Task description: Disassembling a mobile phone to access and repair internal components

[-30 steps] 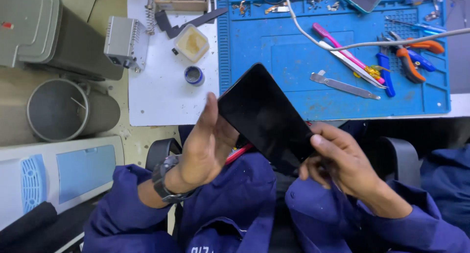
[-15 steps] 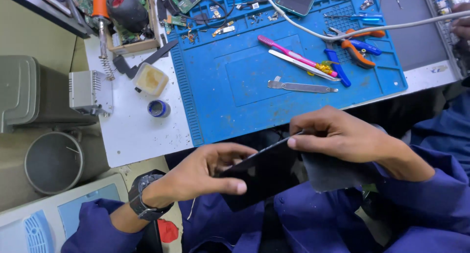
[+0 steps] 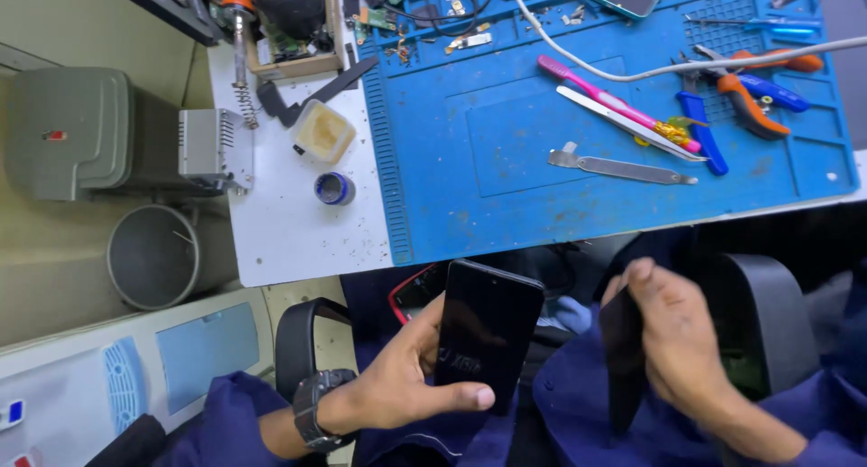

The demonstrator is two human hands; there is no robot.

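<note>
Gripping a black phone (image 3: 488,333), the left hand (image 3: 406,381) sits below the blue mat (image 3: 506,160); the right hand (image 3: 673,340) clasps a dark cloth (image 3: 623,368).

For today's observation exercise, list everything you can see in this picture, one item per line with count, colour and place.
smartphone: 1, black, in left hand
dark cloth: 1, black, in right hand
work mat: 1, blue, on bench
toothbrush: 1, pink, on mat
metal pry tool: 1, silver, on mat
pliers: 1, orange-handled, mat right
small jar: 1, blue, white benchtop
bin: 1, grey, floor left
left hand: 1, wristwatch worn
right hand: 1, over lap
</note>
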